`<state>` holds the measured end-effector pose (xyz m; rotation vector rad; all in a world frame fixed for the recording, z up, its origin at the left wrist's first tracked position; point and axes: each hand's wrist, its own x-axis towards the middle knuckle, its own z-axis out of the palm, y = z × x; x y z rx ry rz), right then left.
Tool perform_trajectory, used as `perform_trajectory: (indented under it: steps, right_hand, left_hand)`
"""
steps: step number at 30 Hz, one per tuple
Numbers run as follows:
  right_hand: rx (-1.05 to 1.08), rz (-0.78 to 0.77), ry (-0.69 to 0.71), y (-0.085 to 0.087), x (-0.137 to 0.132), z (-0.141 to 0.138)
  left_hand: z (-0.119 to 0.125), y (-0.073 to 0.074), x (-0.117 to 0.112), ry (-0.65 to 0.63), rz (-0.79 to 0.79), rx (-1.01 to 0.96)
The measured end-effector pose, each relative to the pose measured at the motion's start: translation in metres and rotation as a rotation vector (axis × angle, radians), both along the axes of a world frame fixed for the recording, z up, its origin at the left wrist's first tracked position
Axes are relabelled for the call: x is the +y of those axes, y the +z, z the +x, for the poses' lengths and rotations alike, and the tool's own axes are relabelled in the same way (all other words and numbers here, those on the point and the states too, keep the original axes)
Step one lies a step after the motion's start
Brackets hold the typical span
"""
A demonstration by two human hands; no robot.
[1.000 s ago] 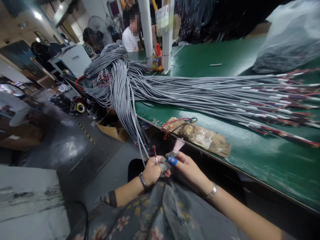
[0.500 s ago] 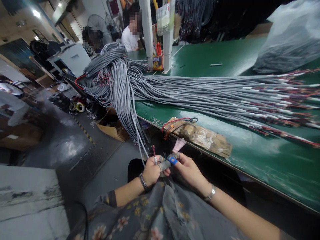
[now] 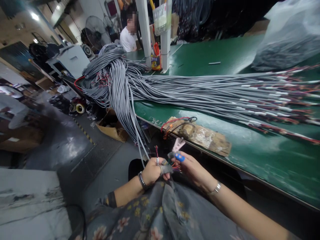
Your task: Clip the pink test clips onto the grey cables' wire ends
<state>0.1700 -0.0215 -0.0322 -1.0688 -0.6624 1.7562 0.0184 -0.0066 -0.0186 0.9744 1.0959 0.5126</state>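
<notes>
My left hand (image 3: 153, 170) is closed around a grey cable end (image 3: 156, 156) whose thin coloured wires stick up from my fist. My right hand (image 3: 192, 168) is closed just beside it, pinching fine coloured wire strands (image 3: 177, 168); a blue wrap (image 3: 180, 157) covers one fingertip and a pink tab (image 3: 178, 144) stands above it. Both hands hover over my lap, below the front edge of the green table (image 3: 262, 153). A big bundle of grey cables (image 3: 200, 91) lies across the table and hangs off its left end (image 3: 127, 113).
A worn cardboard pad (image 3: 202, 136) with red and black wires sits on the table's front edge. A clear plastic bag (image 3: 290, 36) lies at the far right. A white post (image 3: 165, 33) and a seated person (image 3: 128, 36) are at the back. A cardboard box (image 3: 112, 128) stands on the floor.
My right hand has drawn slightly up and right from the left one, exposing fine wire strands between them. The view has tilted a little.
</notes>
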Motion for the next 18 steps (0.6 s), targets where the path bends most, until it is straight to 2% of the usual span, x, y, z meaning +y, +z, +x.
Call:
perform_trajectory:
  steps: [5, 10, 15, 18]
  right_hand:
    - [-0.178, 0.071, 0.059, 0.003, 0.002, 0.002]
    - [-0.246, 0.098, -0.035, 0.001, 0.002, -0.002]
    - [-0.14, 0.01, -0.243, -0.006, 0.006, 0.003]
    - [-0.002, 0.001, -0.233, -0.008, 0.01, 0.011]
  left_hand:
    - [0.002, 0.003, 0.001, -0.044, 0.016, 0.021]
    - [0.001, 0.003, 0.001, -0.01, 0.039, 0.025]
    - [-0.002, 0.003, 0.0, -0.016, 0.032, -0.001]
    - [-0.004, 0.005, 0.002, 0.011, -0.007, -0.043]
